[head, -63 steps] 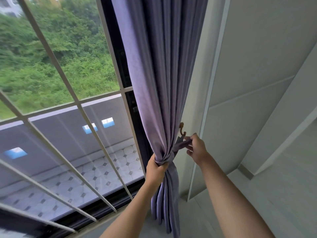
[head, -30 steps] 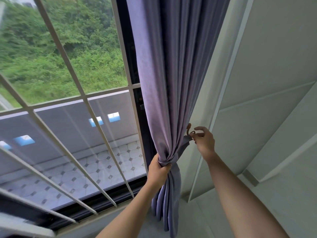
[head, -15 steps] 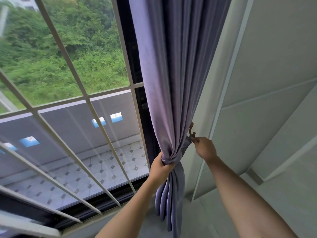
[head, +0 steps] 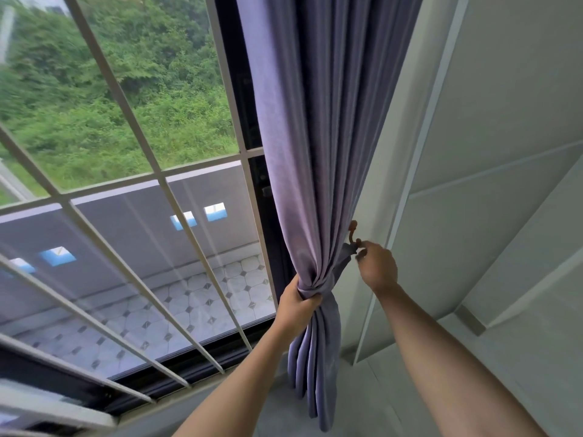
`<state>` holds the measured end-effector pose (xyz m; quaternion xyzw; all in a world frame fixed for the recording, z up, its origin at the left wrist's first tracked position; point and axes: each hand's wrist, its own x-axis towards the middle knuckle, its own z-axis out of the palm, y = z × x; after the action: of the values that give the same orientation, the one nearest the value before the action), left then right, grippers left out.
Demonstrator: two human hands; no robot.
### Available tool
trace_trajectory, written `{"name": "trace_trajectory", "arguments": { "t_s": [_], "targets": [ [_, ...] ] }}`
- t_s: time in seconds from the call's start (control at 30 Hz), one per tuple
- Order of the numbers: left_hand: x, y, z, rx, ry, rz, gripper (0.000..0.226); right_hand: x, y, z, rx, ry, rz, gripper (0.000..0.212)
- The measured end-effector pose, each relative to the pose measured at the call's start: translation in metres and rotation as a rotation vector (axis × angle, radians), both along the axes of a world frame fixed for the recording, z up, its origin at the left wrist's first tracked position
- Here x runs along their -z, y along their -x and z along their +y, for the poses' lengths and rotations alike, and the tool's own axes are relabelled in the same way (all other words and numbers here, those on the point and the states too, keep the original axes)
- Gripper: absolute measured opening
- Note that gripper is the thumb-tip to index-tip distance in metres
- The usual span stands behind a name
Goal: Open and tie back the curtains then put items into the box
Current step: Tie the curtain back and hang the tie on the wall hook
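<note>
Two hands: both are up at the purple curtain, and both arms reach in from the bottom of the view.
Left hand: its fingers are curled tight round the bunched middle of the curtain, so the cloth is squeezed into a thin waist there.
Right hand: it is up at the hook, and its fingers are bent in and pinch the end of the tie-back right beside the hook.
Tie-back: a thin purple strip that goes round the squeezed part of the curtain and runs up to the hook. I cannot tell if its end is on the hook.
Hook: small and brown, fixed on the white wall just beside the curtain's right edge.
Curtain: it hangs at the right side of the window, pulled into one bundle, and its loose folds fall below the left hand.
Window: white bars cross the glass, and green bushes and a tiled floor show outside.
</note>
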<state>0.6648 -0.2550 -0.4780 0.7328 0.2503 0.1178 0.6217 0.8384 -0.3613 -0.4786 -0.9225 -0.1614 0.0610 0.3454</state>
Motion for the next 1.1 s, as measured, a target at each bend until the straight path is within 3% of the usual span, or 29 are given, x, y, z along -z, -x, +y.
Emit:
{"name": "trace_trajectory", "arguments": {
  "t_s": [0.1,0.2,0.33,0.6,0.8,0.93,1.0,1.1],
  "targets": [
    [0.001,0.003,0.003,-0.003,-0.042,-0.011,0.048,0.014,0.03,-0.007,0.082,-0.09,0.15,0.042],
    [0.002,0.006,0.004,-0.001,-0.078,-0.024,0.048,0.029,0.072,-0.01,0.066,-0.129,0.293,0.026],
    [0.018,0.016,-0.001,-0.064,-0.19,0.01,0.067,0.031,0.107,-0.007,-0.065,-0.22,0.367,0.013],
    [0.041,0.031,-0.011,-0.037,-0.336,0.249,0.036,0.042,0.114,-0.026,-0.136,-0.175,0.425,0.009],
    [0.044,0.031,-0.021,0.054,-0.621,0.199,0.012,0.063,0.117,-0.055,-0.043,-0.331,0.53,0.017],
    [0.045,0.025,-0.036,0.175,-0.734,0.191,0.018,0.057,0.102,-0.06,-0.067,-0.236,0.484,0.017],
    [0.045,0.022,-0.038,0.212,-0.773,0.183,0.02,0.051,0.099,-0.058,-0.014,-0.141,0.373,0.007],
    [0.049,0.022,-0.034,0.253,-0.801,0.166,0.019,0.048,0.117,-0.059,0.225,-0.207,0.136,0.032]
  ]
}}
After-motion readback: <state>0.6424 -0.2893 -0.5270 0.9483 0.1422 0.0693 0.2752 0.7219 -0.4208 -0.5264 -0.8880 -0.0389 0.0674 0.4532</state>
